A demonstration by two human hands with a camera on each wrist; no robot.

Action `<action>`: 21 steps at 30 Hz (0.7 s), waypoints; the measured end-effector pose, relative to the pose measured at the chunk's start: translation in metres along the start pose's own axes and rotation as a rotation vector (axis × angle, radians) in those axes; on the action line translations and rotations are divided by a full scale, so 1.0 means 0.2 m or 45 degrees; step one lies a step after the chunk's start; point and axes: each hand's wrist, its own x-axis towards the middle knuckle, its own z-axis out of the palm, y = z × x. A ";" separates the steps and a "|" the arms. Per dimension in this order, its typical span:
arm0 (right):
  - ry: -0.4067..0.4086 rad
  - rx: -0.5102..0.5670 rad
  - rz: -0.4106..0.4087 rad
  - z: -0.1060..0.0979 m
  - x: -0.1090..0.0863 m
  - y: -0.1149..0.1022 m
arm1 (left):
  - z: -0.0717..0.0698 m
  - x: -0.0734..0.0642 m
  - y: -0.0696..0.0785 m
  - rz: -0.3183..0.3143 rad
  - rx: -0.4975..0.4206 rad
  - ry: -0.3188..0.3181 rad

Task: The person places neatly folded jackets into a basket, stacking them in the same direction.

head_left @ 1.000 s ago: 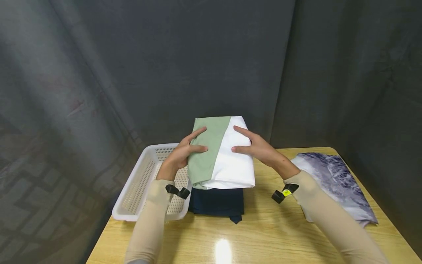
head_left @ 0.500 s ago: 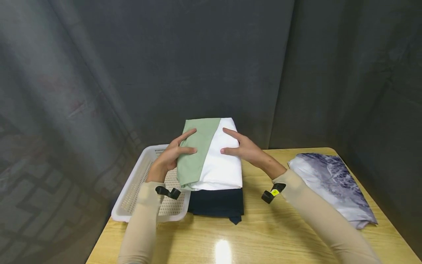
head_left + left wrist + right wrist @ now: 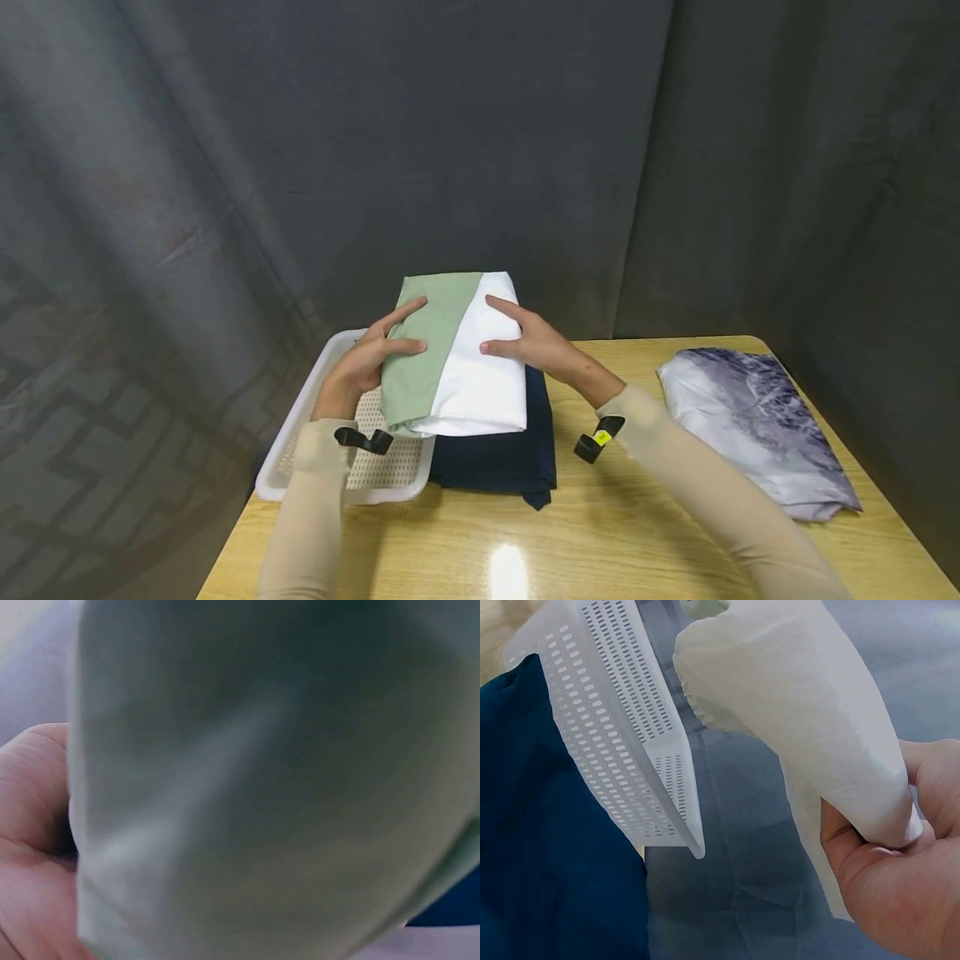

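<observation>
A folded cloth [image 3: 480,379], half pale green and half white, is held up between both hands in the head view. My left hand [image 3: 362,364] grips its green side, thumb and forefinger on top and the other fingers out of sight. On the white side, my right hand [image 3: 546,346] grips the opposite edge; in the right wrist view its fingers curl round the white fabric [image 3: 810,697]. The cloth hangs above the right part of a white plastic basket [image 3: 386,493] and partly over a dark navy folded cloth [image 3: 495,467]. Green fabric [image 3: 247,787] fills most of the left wrist view.
The basket has perforated walls and stands at the table's left, against the navy cloth. A folded purple-and-white patterned cloth [image 3: 757,425] lies at the right of the wooden table [image 3: 600,533]. Dark grey curtains [image 3: 465,150] hang behind and at the sides.
Both hands have moved left with the green-and-white cloth, from above the navy cloth to partly over the basket. More of the navy cloth shows now. The basket and patterned cloth have stayed put.
</observation>
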 end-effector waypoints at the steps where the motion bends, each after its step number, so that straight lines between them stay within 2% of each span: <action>1: 0.000 -0.003 -0.005 0.01 0.01 0.00 | -0.01 -0.01 0.00 -0.002 0.001 0.001; 7: 0.004 -0.008 -0.029 0.07 0.03 -0.01 | -0.06 -0.05 0.00 -0.010 0.013 0.016; 21: -0.043 0.037 -0.076 0.19 0.08 -0.04 | -0.18 -0.14 -0.02 -0.004 0.055 -0.003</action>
